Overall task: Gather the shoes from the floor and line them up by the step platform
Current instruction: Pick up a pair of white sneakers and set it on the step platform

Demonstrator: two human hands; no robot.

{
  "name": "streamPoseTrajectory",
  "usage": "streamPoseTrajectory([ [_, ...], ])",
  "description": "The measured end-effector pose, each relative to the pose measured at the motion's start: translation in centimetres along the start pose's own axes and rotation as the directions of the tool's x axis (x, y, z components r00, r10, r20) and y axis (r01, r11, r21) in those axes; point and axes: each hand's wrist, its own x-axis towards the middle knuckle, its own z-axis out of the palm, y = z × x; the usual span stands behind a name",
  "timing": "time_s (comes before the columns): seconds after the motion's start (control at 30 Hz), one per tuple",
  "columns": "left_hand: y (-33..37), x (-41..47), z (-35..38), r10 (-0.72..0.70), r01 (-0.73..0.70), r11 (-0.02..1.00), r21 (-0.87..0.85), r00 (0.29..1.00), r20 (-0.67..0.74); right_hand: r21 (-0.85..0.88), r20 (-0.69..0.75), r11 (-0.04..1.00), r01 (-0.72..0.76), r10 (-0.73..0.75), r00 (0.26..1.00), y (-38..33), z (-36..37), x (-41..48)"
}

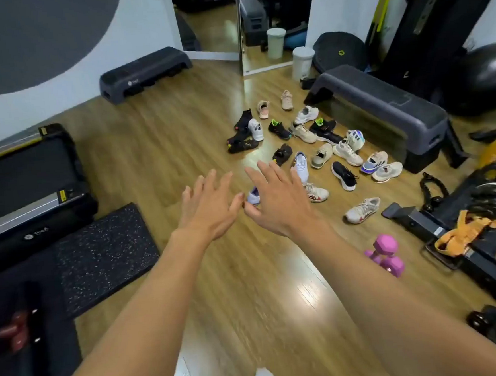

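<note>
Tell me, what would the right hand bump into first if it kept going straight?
Probably the black shoes, past some bare floor. The right hand looks raised above the floor, though, so it might pass over them.

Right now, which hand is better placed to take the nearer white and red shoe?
The right hand: it is open and beside that shoe. The left hand, also open, is farther away.

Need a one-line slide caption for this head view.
Left hand and right hand reach open and empty toward shoes scattered on the wood floor beside a grey step platform.
</note>
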Motion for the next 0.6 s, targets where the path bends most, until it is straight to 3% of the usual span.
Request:
streamPoseTrajectory([
  [0.33,-2.1,14.0,3.7,0.056,-0.073,0.990,0.123,0.989,0.133,-0.029,0.115,0.987,-0.156,0.159,0.981,6.2,4.7,8.9],
  [0.6,-0.4,27.1,5.8,0.228,-0.251,0.965,0.074,0.946,0.232,-0.067,0.149,0.920,-0.385,0.391,0.908,12.0,7.0,15.1],
])
